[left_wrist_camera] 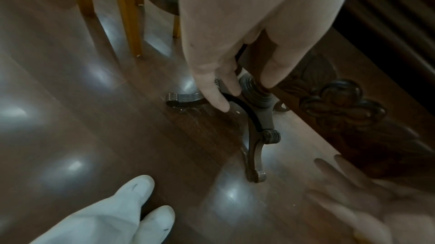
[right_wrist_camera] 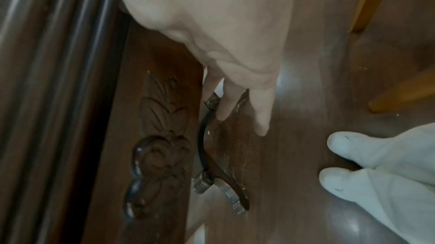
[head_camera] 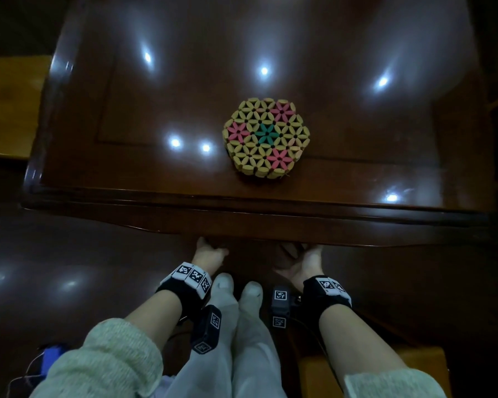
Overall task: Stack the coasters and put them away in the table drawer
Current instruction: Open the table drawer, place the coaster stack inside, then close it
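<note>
Dark polished wood makes up the worktop [head_camera: 161, 110], and the stack of coasters [head_camera: 266, 137] lies on it, a hexagon of yellow petal shapes with three pink flowers and one green flower at the centre. How many coasters are in the stack cannot be told from above. The stack sits close to the near edge of the worktop, a little right of its middle, with ceiling lights mirrored in the wood around it.

Below that near edge both hands reach under the overhang toward the drawer front [right_wrist_camera: 162, 136], which is carved with a flower and leaves. The left hand [head_camera: 209, 252] has its fingers [left_wrist_camera: 217, 95] pointing down, loosely extended, with their tips at one end of the curved metal drawer handle [left_wrist_camera: 255, 121]; whether they hook round the bar cannot be told. The right hand [head_camera: 306, 261] shows its fingers [right_wrist_camera: 261, 114] straight and slightly spread at the other end of the same handle, the tips touching or just beside the bar without curling round it.

Each wrist wears a black band with printed square markers [head_camera: 191, 275]. Pale trousers and two white-socked feet [head_camera: 239, 284] stand on the glossy brown floor [head_camera: 55, 254] just short of the drawer front, between the two forearms.
</note>
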`<state>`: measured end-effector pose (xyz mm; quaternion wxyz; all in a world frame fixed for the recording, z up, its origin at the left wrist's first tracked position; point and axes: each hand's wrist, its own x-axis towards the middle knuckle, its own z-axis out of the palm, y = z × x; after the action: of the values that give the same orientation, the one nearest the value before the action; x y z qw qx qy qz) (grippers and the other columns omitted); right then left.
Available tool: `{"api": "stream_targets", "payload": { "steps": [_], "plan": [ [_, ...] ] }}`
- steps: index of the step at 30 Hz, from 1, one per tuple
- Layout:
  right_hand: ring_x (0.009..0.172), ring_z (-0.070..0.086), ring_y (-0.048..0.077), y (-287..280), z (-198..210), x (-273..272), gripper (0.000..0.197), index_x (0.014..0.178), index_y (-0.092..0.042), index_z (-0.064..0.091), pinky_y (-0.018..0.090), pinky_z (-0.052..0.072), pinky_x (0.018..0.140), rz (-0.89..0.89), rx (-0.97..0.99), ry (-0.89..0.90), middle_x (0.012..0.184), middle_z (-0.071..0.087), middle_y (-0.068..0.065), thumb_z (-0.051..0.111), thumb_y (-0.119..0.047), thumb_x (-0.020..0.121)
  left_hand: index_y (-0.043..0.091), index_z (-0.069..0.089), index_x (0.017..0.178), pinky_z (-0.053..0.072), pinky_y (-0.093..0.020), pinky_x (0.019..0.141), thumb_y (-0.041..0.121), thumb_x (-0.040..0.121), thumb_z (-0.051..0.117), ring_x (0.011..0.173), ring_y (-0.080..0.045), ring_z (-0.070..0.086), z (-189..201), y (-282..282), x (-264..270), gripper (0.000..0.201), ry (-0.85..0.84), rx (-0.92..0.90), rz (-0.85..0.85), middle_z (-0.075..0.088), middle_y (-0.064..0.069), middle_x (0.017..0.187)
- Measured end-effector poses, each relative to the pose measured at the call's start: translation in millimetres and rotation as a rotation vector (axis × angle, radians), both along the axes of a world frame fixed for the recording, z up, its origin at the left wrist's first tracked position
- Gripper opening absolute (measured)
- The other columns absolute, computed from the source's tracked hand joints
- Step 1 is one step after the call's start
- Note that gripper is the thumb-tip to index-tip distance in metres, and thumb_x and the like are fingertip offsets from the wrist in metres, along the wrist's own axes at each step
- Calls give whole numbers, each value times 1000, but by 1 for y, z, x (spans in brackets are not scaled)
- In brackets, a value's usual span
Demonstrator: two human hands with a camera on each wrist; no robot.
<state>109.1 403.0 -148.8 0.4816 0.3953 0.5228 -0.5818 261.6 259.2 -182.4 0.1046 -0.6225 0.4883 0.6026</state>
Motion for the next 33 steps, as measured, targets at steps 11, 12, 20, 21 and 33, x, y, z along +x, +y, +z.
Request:
{"api": "stream_targets", "payload": {
  "steps": [11, 12, 20, 21, 33],
  "plan": [
    [140, 35, 34, 26, 22, 13, 72, 150, -24, 28, 68, 28, 108, -24, 87, 31, 151, 37, 12, 35, -65, 91, 8, 45, 136, 39, -49, 107, 24, 93, 45, 126, -33, 49, 13, 8, 25, 46, -6, 59, 109, 50, -15, 139],
    [139, 34, 34, 29, 22, 15, 69, 149, -23, 29, 67, 29, 108, -27, 95, 41, 150, 37, 14, 37, -61, 93, 10, 48, 131, 37, -48, 107, 26, 93, 42, 122, -30, 50, 15, 11, 28, 42, -25, 92, 142, 53, -12, 135],
    [92, 56, 28, 30, 33, 6, 36, 118, 4, 60, 38, 43, 86, 157, 372, 496, 98, 63, 14, 52, -18, 92, 26, 48, 98, 41, -33, 68, 31, 95, 33, 89, -14, 55, 46, 27, 30, 16, 62, 49, 190, 55, 6, 95],
    [93, 56, 28, 27, 36, 5, 37, 120, 4, 60, 36, 42, 86, 193, 370, 507, 97, 62, 13, 53, -18, 92, 28, 50, 105, 46, -37, 81, 38, 89, 37, 98, -18, 57, 44, 26, 30, 23, 88, 3, 189, 59, 0, 107],
    [123, 49, 40, 27, 50, 12, 51, 145, -10, 39, 47, 46, 95, 610, 455, 397, 137, 49, 20, 44, -7, 94, 12, 46, 138, 40, -33, 99, 40, 91, 52, 123, -29, 52, 65, 15, 34, 55, -106, -160, -164, 54, -12, 137]
  ]
}}
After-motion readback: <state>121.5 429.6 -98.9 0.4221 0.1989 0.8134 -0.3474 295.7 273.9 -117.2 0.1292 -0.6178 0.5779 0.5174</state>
